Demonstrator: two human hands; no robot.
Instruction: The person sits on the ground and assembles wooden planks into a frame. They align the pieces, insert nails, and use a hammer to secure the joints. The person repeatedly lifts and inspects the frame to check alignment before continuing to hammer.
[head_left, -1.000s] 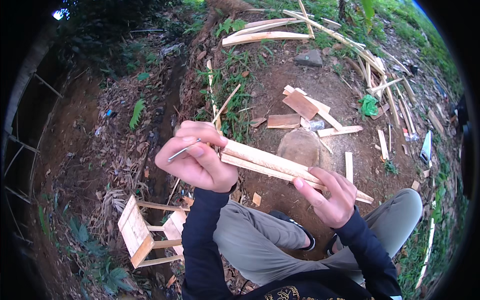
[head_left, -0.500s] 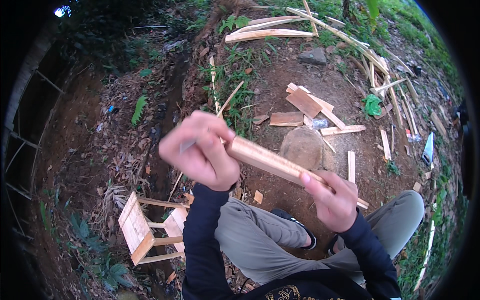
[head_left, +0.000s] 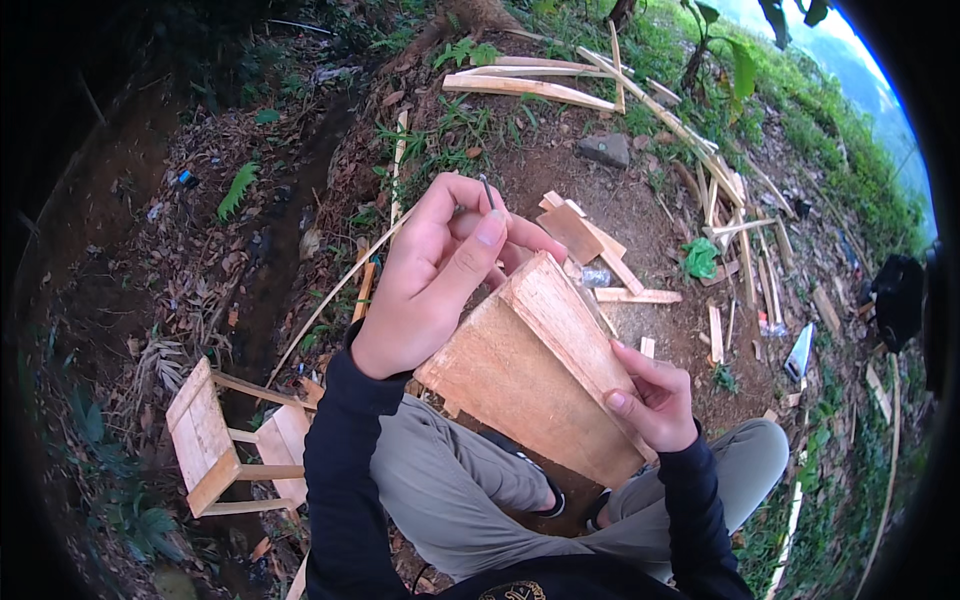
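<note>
My left hand (head_left: 430, 275) is raised, pinching a thin dark nail (head_left: 487, 192) upright between thumb and forefinger. Just below its fingers is the upper end of a wooden strip (head_left: 575, 330) that lies along the edge of a wide, thin wooden board (head_left: 530, 385). My right hand (head_left: 655, 395) grips the strip near its lower right end, thumb on top. The board slants over my knees with its broad face visible. Whether the strip is fastened to the board I cannot tell.
A small wooden chair frame (head_left: 205, 435) stands at the lower left. Beyond the board lie wood offcuts (head_left: 570, 230), a green plastic bag (head_left: 700, 260) and a stone (head_left: 605, 150). Long wood strips (head_left: 680, 130) are piled farther back. A handsaw (head_left: 798, 352) and a black bag (head_left: 895, 305) are at right.
The wooden piece has turned from edge-on to show the board's broad face. My left hand has come off its end, and the nail is now plainly visible in those fingers.
</note>
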